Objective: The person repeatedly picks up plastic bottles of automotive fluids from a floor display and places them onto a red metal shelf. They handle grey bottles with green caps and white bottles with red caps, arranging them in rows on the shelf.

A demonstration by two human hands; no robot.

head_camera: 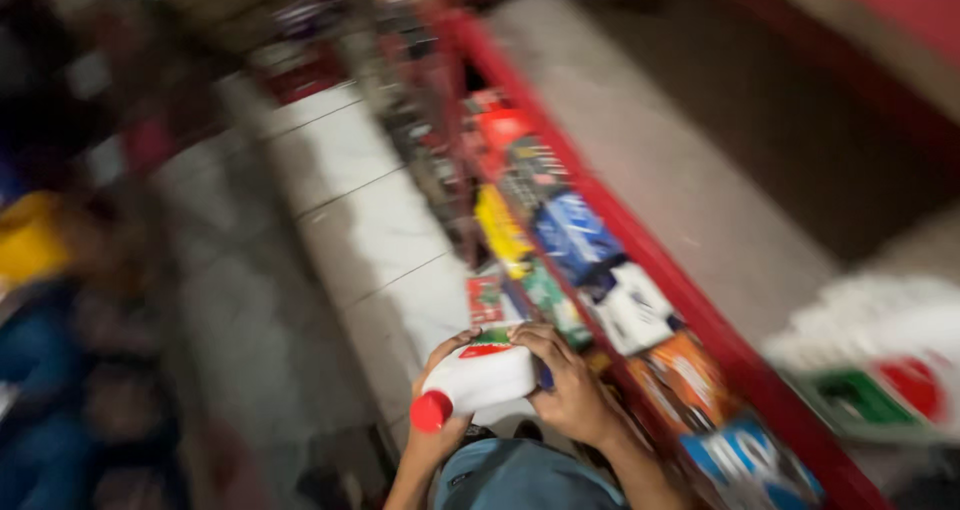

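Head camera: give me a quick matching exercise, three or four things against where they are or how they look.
Things:
1. white bottle
2. red cap
3. blue packet
4. red shelf edge

Descriptions:
A. runs diagonally beside the packed goods
B. held sideways in both hands
C. at the bottle's lower left end
D. on the shelf, above the hands

Pairs: 1-B, 2-C, 3-D, 4-A

Two hands, the left hand (440,390) and the right hand (570,385), grip one white bottle (480,378) with one red cap (431,411). Along the front edge of one red shelf (640,240), roughly eight coloured packets (575,235) sit blurred; exact number unclear.
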